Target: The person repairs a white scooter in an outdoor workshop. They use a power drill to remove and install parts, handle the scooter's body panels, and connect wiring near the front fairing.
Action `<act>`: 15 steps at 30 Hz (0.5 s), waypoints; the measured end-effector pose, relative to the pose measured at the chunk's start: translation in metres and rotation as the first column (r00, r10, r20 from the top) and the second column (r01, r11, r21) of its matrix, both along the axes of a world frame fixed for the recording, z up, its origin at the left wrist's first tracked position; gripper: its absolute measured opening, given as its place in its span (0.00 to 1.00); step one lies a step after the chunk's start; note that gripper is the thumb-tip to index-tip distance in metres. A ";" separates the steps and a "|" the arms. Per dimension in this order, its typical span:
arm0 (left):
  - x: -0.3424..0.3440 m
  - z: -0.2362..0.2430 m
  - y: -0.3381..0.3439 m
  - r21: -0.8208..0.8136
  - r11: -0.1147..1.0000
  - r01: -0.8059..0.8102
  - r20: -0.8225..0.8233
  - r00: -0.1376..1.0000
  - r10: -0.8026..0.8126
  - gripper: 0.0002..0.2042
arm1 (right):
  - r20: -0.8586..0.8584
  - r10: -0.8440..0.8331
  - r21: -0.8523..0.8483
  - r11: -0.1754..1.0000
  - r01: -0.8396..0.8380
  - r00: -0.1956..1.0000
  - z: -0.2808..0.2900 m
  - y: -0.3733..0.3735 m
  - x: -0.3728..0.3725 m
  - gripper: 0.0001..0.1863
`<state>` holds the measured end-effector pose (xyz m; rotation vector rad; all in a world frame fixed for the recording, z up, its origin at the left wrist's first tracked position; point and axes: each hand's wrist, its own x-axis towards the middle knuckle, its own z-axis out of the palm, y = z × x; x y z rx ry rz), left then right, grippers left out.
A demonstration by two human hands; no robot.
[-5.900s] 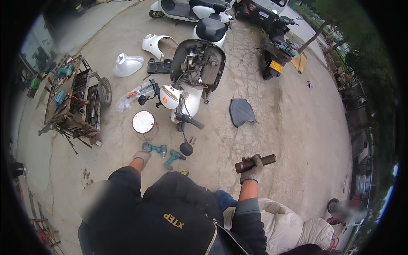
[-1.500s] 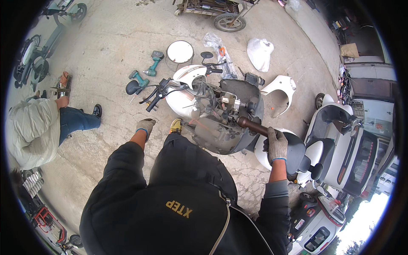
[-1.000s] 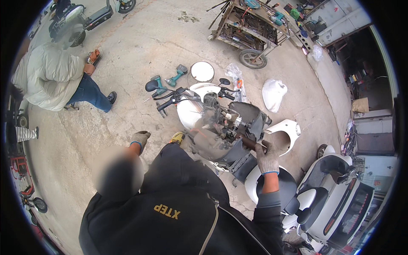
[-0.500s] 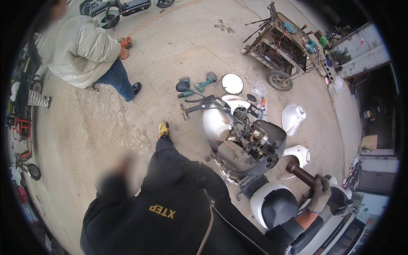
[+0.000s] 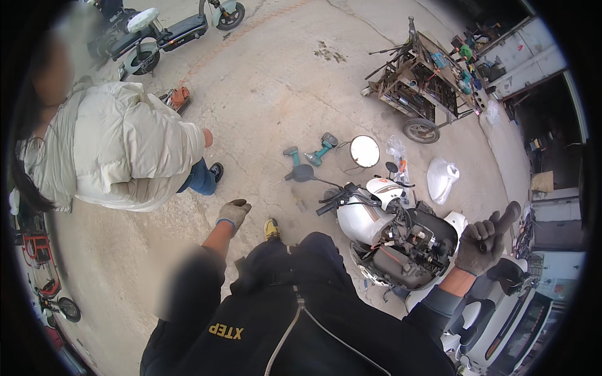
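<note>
Dark brown, the cylindrical flask (image 5: 508,216) is clamped in the right hand (image 5: 479,245), near a white scooter (image 5: 360,223). The left hand (image 5: 234,212) has fingers loosely apart.

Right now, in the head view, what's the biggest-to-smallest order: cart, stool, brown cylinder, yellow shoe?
1. Cart
2. Stool and brown cylinder: unsure; the cylinder is nearer, partly hidden
3. Yellow shoe

On the concrete floor (image 5: 269,106) stand a white scooter (image 5: 367,223) at right, a white-topped stool (image 5: 364,151) beyond it and, far right, a wheeled cart (image 5: 409,78); two teal drills (image 5: 323,150) lie left of the stool.
</note>
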<state>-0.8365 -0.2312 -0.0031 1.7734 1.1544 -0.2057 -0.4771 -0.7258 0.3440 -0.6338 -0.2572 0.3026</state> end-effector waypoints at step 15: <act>0.315 0.129 0.175 0.064 0.982 0.176 0.290 0.938 -0.187 0.28 | -0.648 -0.169 -0.255 0.967 -0.002 0.743 -0.157 0.375 0.125 0.13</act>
